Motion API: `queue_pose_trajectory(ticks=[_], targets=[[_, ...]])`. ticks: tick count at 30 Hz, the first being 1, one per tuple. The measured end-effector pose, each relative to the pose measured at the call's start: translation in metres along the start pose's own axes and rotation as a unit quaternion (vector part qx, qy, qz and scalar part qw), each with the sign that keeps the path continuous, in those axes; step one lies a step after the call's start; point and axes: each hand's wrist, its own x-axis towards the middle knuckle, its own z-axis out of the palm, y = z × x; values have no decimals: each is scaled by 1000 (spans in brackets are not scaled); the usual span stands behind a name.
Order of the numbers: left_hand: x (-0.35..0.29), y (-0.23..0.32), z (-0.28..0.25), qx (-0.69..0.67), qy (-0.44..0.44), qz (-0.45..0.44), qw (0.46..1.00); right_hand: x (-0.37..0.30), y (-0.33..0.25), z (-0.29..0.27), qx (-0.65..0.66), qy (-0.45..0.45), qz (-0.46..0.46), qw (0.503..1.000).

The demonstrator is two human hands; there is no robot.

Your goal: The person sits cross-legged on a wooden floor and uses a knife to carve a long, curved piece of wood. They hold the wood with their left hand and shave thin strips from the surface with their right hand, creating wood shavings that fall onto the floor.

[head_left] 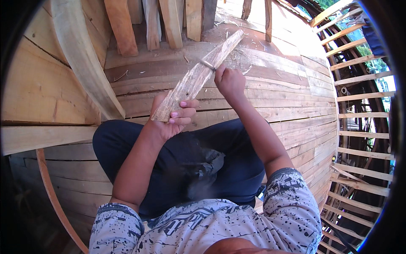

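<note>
A long, rough piece of wood [192, 82] slants up and to the right in front of me, tapering toward its far end. My left hand [177, 115] is wrapped round its near end, fingers showing on the right side. Closed in a fist, my right hand [230, 82] grips a tool [207, 64], of which a short, narrow bar shows lying across the wood's face. The fist hides its handle, and I cannot make out what kind of tool it is. Both forearms reach forward over my crossed legs in dark trousers.
I sit on a plank floor [292, 101] scattered with wood shavings. Several cut boards [169, 25] lean at the back left, near a curved timber [80, 59]. A slatted wooden railing [363, 114] runs along the right. Thin posts [268, 21] stand at the back.
</note>
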Motion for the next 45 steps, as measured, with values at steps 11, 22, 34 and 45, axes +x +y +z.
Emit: queue_pose_trajectory(ticks=[11, 22, 34, 45], targets=[[-14, -11, -7, -13, -28, 19, 999, -43, -66, -45, 76, -123, 17, 989], [-22, -18, 10, -55, -47, 23, 997, 18, -15, -32, -35, -94, -13, 995], [-30, -9, 6, -102, -63, 68, 990, -7, -63, -37, 21, -96, -56, 994], [-35, -7, 5, -89, -106, 69, 988, 0, -65, -34, -3, -96, -114, 989]])
